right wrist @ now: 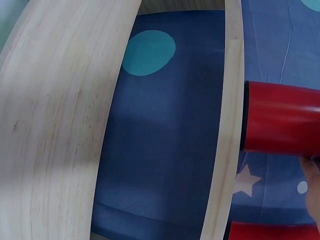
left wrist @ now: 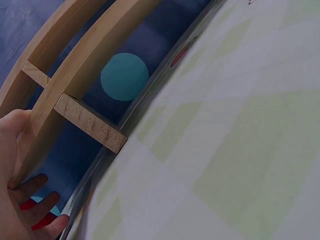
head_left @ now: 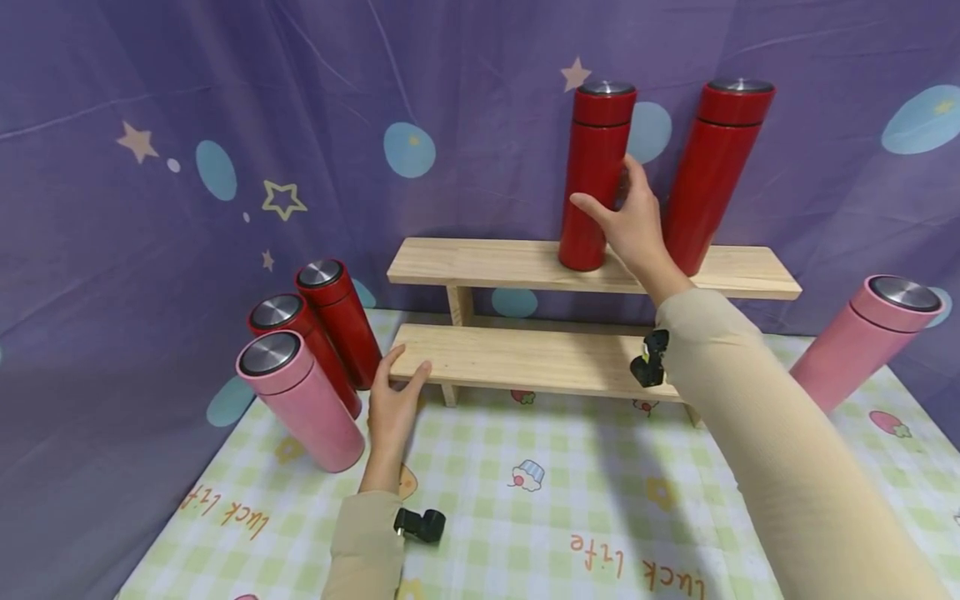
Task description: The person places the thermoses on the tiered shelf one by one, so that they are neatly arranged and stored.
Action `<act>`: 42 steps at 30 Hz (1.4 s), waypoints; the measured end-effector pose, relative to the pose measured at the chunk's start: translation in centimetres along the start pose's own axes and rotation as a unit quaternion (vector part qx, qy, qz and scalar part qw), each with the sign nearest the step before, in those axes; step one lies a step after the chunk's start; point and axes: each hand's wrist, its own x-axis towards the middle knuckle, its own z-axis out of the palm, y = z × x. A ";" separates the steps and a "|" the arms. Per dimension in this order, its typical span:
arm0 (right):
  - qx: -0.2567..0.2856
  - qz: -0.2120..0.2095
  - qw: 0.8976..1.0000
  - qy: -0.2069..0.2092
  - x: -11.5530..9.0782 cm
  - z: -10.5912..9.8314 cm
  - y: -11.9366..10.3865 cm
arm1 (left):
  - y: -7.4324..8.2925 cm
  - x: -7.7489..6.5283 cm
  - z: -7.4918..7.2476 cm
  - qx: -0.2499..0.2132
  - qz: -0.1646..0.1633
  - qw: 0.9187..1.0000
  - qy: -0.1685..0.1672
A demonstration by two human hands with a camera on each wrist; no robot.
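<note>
On the upper board of the wooden shelf (head_left: 495, 354) stands a red thermos bottle (head_left: 596, 175) with a silver lid. My right hand (head_left: 633, 221) holds it from the right, thumb across its front and fingers at its far side. In the right wrist view, the bottle's base (right wrist: 280, 117) is at the board, with part of the right hand (right wrist: 312, 185) against its side. A second red bottle (head_left: 716, 175) stands to the right. My left hand (head_left: 393, 408) grips the lower board's left end; in the left wrist view, the thumb of the left hand (left wrist: 15, 150) lies on the board.
Left of the shelf, two red bottles (head_left: 352, 333) (head_left: 318, 350) and a pink bottle (head_left: 307, 404) stand close together on the checked tablecloth (head_left: 480, 533). Another pink bottle (head_left: 862, 342) stands at the right, beyond the right forearm. A purple patterned curtain (head_left: 480, 67) hangs behind the shelf.
</note>
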 end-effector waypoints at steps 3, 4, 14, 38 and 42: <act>0.007 0.001 1.000 0.004 0.0 0.1 0.0 | 0.1 0.0 0.0 -0.001 -0.001 1.000 -0.001; 0.010 0.002 1.000 0.003 0.0 0.1 0.1 | 0.1 0.0 0.0 -0.002 -0.001 1.000 -0.001; 0.063 0.023 0.998 -0.015 -0.3 0.0 0.1 | 0.2 -0.3 0.0 -0.007 0.000 1.000 -0.005; 0.204 -0.124 0.967 0.092 -9.2 -4.1 -0.5 | 0.2 -0.1 0.4 0.002 0.006 1.000 -0.001; 0.188 -0.134 0.969 0.092 -11.3 -5.1 0.1 | 0.1 -0.1 0.3 0.005 0.006 1.000 0.000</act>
